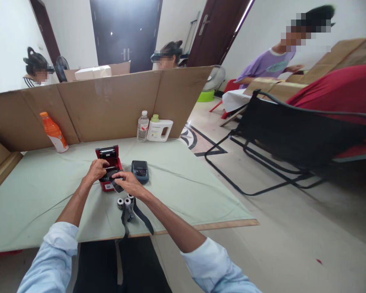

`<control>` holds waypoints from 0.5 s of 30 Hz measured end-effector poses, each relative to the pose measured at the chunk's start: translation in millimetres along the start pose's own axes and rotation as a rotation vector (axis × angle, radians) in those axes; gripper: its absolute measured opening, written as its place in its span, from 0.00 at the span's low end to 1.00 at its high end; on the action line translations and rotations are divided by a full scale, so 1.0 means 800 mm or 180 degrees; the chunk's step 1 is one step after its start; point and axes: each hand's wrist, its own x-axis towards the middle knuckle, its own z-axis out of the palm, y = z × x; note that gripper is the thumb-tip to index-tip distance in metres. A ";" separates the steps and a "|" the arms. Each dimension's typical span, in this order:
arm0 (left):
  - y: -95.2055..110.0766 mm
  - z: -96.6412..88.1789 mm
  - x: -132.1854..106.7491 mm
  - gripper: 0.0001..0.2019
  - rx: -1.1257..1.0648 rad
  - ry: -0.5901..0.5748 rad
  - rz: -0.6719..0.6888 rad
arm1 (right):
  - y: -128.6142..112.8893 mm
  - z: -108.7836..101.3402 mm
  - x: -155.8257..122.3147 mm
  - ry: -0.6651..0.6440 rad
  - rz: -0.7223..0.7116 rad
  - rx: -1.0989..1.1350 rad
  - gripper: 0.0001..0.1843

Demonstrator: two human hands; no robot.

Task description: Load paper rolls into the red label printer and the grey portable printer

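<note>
A small red and black label printer (108, 186) stands on the table with its lid raised. My left hand (96, 170) is at its left side, fingers bent over the open compartment; what their tips grip is hidden. My right hand (129, 183) pinches a dark strip (117, 186) that hangs over the printer's front right edge. Just in front of the printer lie several small rolls (127, 202) with white cores, and dark strips (142, 215) trail from them to the table's front edge. To the right of my right hand's wrist sits a dark blue-grey portable printer (140, 171).
Along a cardboard partition (110, 108) at the table's (186, 183) back stand an orange bottle (53, 132), a clear water bottle (143, 127) and a white jug (160, 129). Two people are behind the partition. Another person (266, 65) works at the right, beyond a black folding chair (280, 134).
</note>
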 end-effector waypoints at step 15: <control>-0.008 -0.013 -0.016 0.12 -0.0016 0.1123 0.0114 | -0.012 -0.013 -0.034 -0.0075 -0.0548 -0.0972 0.30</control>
